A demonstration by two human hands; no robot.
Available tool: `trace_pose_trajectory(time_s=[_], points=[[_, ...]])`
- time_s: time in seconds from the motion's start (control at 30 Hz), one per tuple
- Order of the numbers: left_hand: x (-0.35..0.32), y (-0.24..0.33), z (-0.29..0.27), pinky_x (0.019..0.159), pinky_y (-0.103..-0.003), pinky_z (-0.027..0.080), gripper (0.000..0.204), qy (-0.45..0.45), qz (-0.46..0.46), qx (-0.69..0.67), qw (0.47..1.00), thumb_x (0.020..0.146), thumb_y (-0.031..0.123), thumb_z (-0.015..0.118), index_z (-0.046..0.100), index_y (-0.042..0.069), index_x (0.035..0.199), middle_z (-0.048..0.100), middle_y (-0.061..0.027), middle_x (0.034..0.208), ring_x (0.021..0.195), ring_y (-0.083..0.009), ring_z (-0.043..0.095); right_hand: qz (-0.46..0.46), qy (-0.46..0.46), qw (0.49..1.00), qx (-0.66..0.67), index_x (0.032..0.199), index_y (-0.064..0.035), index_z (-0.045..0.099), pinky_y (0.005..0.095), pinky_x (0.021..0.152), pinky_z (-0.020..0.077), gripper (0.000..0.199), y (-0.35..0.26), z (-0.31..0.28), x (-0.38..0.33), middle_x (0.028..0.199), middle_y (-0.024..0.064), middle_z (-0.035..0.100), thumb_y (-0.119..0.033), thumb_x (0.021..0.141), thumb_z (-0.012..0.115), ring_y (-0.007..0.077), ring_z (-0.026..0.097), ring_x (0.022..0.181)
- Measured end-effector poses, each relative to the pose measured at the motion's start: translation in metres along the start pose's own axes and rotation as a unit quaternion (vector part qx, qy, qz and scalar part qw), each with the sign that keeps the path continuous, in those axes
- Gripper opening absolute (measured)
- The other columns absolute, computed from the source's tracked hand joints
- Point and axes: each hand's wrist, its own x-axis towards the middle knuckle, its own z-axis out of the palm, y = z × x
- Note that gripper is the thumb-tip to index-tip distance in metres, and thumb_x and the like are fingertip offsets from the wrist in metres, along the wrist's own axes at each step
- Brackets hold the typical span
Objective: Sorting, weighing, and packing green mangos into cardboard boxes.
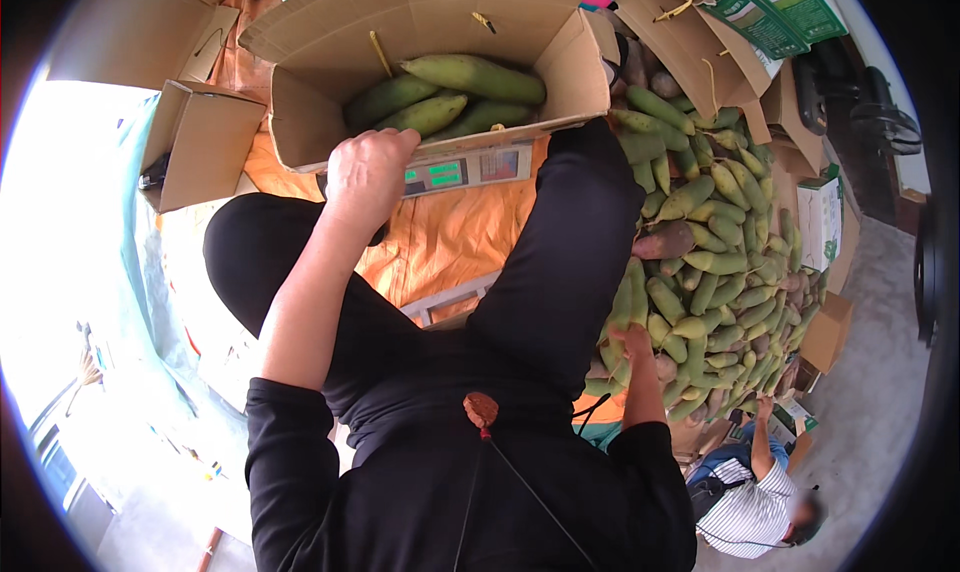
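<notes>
A cardboard box (297, 122) sits in front of me with several long green radishes (470, 75) inside. My left hand (372, 170) is closed over the box's near edge. Just below that edge shows a digital scale (437, 176) with a lit green display, and the box appears to rest on it. Down at my right side, my right hand (634, 342) reaches into a big heap of green radishes (728, 262). Its fingers are closed around a long green radish (618, 350) at the heap's near edge; the fingertips are partly hidden.
Orange sheeting (400, 262) covers the ground between my knees. Another cardboard box (205, 142) stands at the left. More open cartons (680, 37) and a white-and-green carton (822, 222) border the heap. At the lower right, a person in a striped shirt (750, 507) reaches toward the heap.
</notes>
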Motion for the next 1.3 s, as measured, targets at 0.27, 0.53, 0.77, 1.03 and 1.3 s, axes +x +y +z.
trace_pose_trajectory(time_s=[0.27,0.53,0.77,1.03,1.3], points=[[-0.002,-0.005,0.006,0.070,-0.041,0.053,0.005,0.038,0.015,-0.021,0.999,0.077,0.007,0.057,0.061,0.009,0.081,0.062,-0.0073,0.079,0.081,-0.0272,0.064,-0.364,0.072,0.920,0.128,0.123,0.0041,0.052,0.0288,0.083,0.0481,0.048,-0.161,-0.029,-0.109,0.109,0.0082,0.063,0.000,0.078,0.067,0.0153,0.061,0.094],[-0.003,-0.001,0.009,0.069,-0.037,0.053,0.012,0.095,0.038,-0.017,0.995,0.068,0.002,0.064,0.061,0.010,0.077,0.060,-0.0061,0.078,0.080,-0.0237,0.064,-0.637,0.052,0.769,0.001,0.123,0.0020,0.053,0.0305,0.089,0.0481,0.054,-0.351,-0.017,-0.244,0.112,0.0091,0.062,0.000,0.074,0.073,0.0164,0.059,0.103],[-0.005,-0.003,0.010,0.070,-0.036,0.053,0.012,0.090,0.037,-0.029,0.995,0.068,0.003,0.065,0.062,0.010,0.077,0.060,-0.0056,0.079,0.081,-0.0230,0.064,-0.764,0.135,0.584,-0.239,0.120,-0.0038,0.057,0.0352,0.089,0.0479,0.055,-0.438,0.088,-0.271,0.109,0.0140,0.063,-0.013,0.070,0.078,0.0286,0.061,0.102],[-0.004,0.001,0.006,0.069,-0.036,0.053,0.012,0.078,0.035,-0.014,0.996,0.070,0.004,0.063,0.061,0.012,0.079,0.060,-0.0046,0.081,0.080,-0.0229,0.064,-0.772,0.041,0.621,-0.127,0.123,-0.0082,0.058,0.0333,0.089,0.0487,0.049,-0.439,0.115,-0.239,0.115,0.0119,0.064,-0.017,0.078,0.074,0.0235,0.062,0.103],[-0.001,-0.005,0.007,0.067,-0.042,0.052,0.011,0.051,0.012,0.008,0.999,0.079,0.015,0.066,0.061,0.012,0.088,0.060,-0.0071,0.084,0.084,-0.0293,0.063,-0.620,0.141,0.766,0.093,0.113,-0.0024,0.063,0.0270,0.078,0.0507,0.030,-0.332,-0.013,-0.141,0.101,0.0081,0.068,-0.012,0.085,0.069,0.0146,0.064,0.090]])
